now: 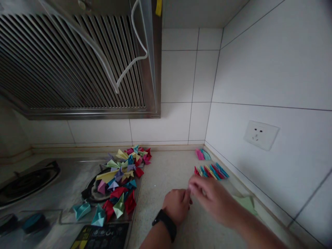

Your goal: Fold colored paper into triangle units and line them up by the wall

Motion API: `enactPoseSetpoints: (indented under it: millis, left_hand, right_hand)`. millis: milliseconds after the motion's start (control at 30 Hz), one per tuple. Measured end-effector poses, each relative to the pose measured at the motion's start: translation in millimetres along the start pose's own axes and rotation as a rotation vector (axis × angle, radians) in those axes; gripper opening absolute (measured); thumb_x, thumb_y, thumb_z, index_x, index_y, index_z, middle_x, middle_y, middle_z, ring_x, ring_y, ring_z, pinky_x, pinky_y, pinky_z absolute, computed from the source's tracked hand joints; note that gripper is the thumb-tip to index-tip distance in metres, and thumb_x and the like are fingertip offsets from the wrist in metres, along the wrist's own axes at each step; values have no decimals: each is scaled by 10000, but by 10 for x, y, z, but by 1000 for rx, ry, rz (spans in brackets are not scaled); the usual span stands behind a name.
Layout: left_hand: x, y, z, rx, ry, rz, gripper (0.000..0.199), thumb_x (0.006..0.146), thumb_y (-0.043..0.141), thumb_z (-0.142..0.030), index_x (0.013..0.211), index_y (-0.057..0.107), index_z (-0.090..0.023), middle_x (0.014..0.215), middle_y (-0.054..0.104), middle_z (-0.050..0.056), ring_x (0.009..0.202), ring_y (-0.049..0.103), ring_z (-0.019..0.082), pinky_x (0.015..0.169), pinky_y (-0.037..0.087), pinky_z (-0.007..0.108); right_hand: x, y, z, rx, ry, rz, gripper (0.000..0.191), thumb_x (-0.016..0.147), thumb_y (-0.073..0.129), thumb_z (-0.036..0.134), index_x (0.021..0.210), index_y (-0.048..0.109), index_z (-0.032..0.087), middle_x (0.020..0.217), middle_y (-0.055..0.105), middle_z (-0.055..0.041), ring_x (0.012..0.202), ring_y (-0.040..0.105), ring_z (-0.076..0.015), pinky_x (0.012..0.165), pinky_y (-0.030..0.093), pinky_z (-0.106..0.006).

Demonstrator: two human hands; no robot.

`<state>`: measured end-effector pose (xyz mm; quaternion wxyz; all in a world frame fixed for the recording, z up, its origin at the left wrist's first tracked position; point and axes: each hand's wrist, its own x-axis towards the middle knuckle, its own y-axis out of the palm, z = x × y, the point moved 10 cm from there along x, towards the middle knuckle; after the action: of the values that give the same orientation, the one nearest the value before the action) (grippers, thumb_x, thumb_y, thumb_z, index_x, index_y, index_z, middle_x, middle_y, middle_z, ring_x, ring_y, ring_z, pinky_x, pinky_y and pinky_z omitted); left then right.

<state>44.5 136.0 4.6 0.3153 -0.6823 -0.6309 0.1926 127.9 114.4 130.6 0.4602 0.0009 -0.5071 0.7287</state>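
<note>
My left hand (pixel 175 204), with a black watch (pixel 166 223) at its wrist, is closed above the countertop. The fingertips of my right hand (pixel 213 197) meet it in a pinch. Anything between the fingers is hidden or too small to make out. Just beyond my right hand lies a row of folded paper strips (pixel 214 171) in red, yellow and blue. Pink and teal folded papers (pixel 202 154) lie farther back. A pale green sheet of paper (pixel 245 203) shows partly behind my right forearm.
Many-coloured paper origami pieces (pixel 119 174) are heaped over the right burner and the edge of the gas stove (pixel 52 193). A range hood (pixel 77 62) with a white cable (pixel 129 65) hangs above. Tiled walls meet at the right, with a power socket (pixel 261 135).
</note>
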Motion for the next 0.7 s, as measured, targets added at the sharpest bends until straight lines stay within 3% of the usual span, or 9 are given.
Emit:
enactPoseSetpoints:
  millis: [67,133,233,367,467,567,700]
  left_hand:
    - [1,-12,-5,77,7,-21,663,915,168,-557,751,683,-173,718,686,82,636,577,170,603,353,271]
    - [0,-22,9,126,3,-46,693,920,132,-550,751,682,-164,730,682,93,628,564,170,591,344,273]
    - [-14,-8,-24,92,69,-54,718,927,98,-544,735,671,-157,691,669,75,620,561,159,599,352,264]
    - [-56,-24,-62,92,134,-79,727,936,71,-530,712,647,-148,679,654,70,622,555,154,607,367,261]
    - [-127,-62,-126,263,142,-131,668,957,88,-464,776,649,-148,730,648,82,677,559,161,644,377,268]
    - [-286,-120,-206,425,115,-189,503,959,210,-375,864,655,-160,856,638,112,852,556,198,772,378,311]
    - [-539,-148,-290,539,162,-208,240,847,492,-333,993,655,-233,1138,558,106,1101,442,268,900,328,407]
  right_hand:
    - [-256,298,176,-137,-133,84,190,869,489,315,774,645,266,635,626,-26,594,536,-169,598,353,-293]
    - [-383,479,84,-247,-166,120,246,873,475,294,693,626,224,587,601,-26,560,520,-152,591,325,-286]
    - [-390,566,-144,-350,-131,106,289,899,444,299,683,599,186,582,594,-17,565,527,-133,574,295,-262]
    - [-385,645,-143,-364,-116,29,317,954,329,298,836,597,178,712,659,-43,648,584,-139,607,311,-245]
    - [-466,768,-148,-423,-41,37,298,956,314,304,962,580,171,783,682,-67,707,610,-166,636,322,-251]
    - [-599,843,-186,-456,35,109,306,952,321,322,1039,573,170,828,692,-80,732,617,-176,645,325,-253]
    - [-731,864,-219,-437,32,210,321,931,382,354,891,643,171,894,692,-90,813,612,-177,680,329,-248]
